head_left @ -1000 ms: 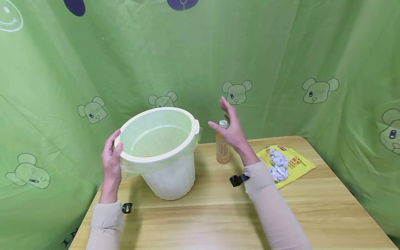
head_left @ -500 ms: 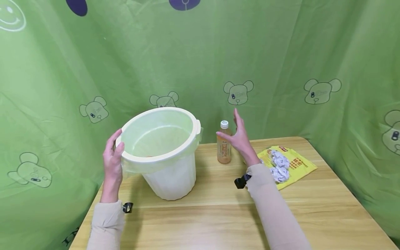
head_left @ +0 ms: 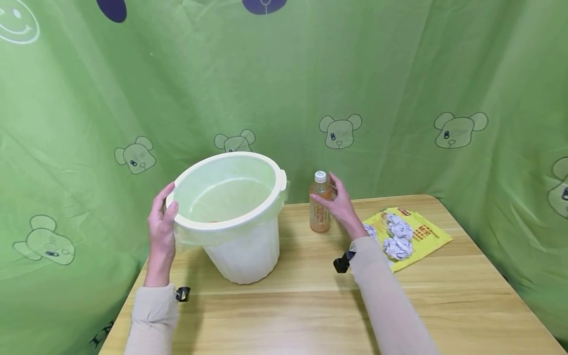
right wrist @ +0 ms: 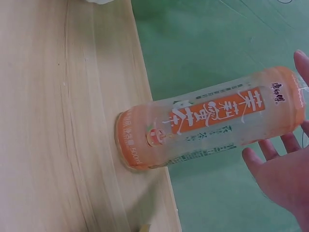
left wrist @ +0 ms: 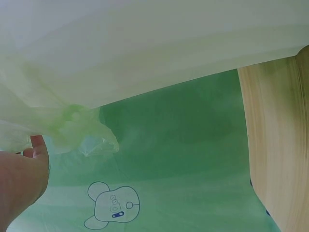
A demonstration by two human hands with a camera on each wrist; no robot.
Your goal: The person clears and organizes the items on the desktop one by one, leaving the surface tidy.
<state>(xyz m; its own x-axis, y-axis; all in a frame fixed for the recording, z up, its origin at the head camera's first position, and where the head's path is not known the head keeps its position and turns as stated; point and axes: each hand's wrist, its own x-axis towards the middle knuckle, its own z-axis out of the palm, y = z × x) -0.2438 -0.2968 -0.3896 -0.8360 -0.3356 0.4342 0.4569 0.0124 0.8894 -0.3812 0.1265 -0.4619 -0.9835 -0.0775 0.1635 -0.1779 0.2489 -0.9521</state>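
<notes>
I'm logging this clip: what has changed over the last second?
The right grip has dropped and shifted slightly right, closing in around the bottle; whether it touches is unclear. The left grip still holds the white bin at its rim; bottle, crumpled paper and yellow packet stayed put.

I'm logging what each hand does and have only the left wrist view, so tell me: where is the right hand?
Observer: The right hand is at the jasmine honey tea bottle, its thumb across the bottle's front in the head view; I can't tell how firmly it touches, if at all.
Operator: Is that bottle upright or lying down?
Observer: Upright on the wooden table, with its white cap on top.
Operator: Anything farther to the right?
Observer: Yes, crumpled white paper lying on a yellow printed bag.
</notes>
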